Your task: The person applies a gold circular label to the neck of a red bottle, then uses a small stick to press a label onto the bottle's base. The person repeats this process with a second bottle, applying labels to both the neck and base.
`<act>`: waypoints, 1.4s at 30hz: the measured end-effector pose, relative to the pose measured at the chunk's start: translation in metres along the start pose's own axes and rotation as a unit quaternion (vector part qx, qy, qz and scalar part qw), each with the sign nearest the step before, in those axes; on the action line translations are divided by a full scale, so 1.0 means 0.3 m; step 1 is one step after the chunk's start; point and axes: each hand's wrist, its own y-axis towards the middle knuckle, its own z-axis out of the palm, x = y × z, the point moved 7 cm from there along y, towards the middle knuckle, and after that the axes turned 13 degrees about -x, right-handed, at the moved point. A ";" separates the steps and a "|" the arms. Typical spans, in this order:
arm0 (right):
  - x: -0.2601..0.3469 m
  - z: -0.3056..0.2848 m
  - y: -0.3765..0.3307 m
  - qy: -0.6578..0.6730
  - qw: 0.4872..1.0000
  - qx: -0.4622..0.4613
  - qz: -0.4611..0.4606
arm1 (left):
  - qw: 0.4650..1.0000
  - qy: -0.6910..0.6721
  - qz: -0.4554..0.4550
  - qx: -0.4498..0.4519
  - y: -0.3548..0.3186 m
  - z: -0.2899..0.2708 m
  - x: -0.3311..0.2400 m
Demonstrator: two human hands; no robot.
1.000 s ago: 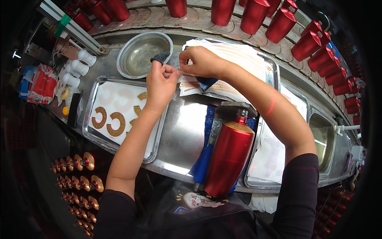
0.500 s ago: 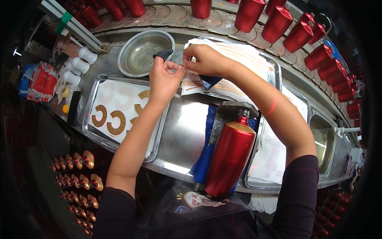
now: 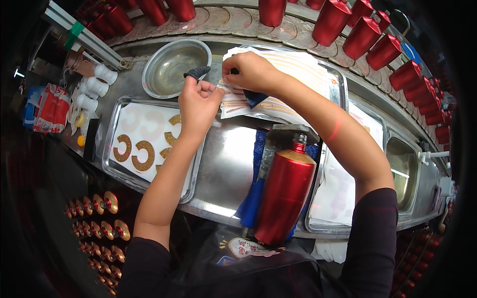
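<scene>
My left hand point(image 3: 198, 107), a ribbed black cover on one finger, is closed in a pinch over the near left edge of white sheets point(image 3: 303, 74) with thin gold strips. Whatever lies in its fingertips is too small to make out. To its right my right hand point(image 3: 253, 72) is closed, with fingers curled and a dark cover partly showing at a fingertip. From under its palm sticks a dark blue flat piece point(image 3: 255, 99) with a pointed corner. A shiny red bottle point(image 3: 286, 196) with a gold shoulder leans in a metal stand point(image 3: 290, 133) close to my body.
A metal bowl point(image 3: 176, 92) of liquid stands behind my left hand. Gold C-shaped pieces point(image 3: 143, 156) lie on a sheet in a metal tray point(image 3: 107, 149). Red bottles point(image 3: 332, 22) line the curved conveyor point(image 3: 223, 22). A basin point(image 3: 401, 174) is at right; gold-topped bottles point(image 3: 107, 231) are stacked lower left.
The whole view has shifted slightly. My hands stay close together over the strip sheets; the left has dropped a little and the gap between the fingertips looks slightly wider. The conveyor bottles have moved right.
</scene>
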 end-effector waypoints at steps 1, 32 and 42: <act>0.002 0.002 0.001 -0.010 1.000 0.009 0.024 | 1.000 -0.006 -0.007 -0.001 -0.012 -0.008 -0.013; 0.405 -0.518 -1.042 0.156 0.930 -0.131 0.307 | 0.968 -0.199 0.050 0.146 -0.676 -0.079 -0.436; 0.391 -0.170 -1.157 0.172 0.922 -0.150 0.312 | 0.977 -0.168 -0.111 0.064 -0.850 -0.194 -0.155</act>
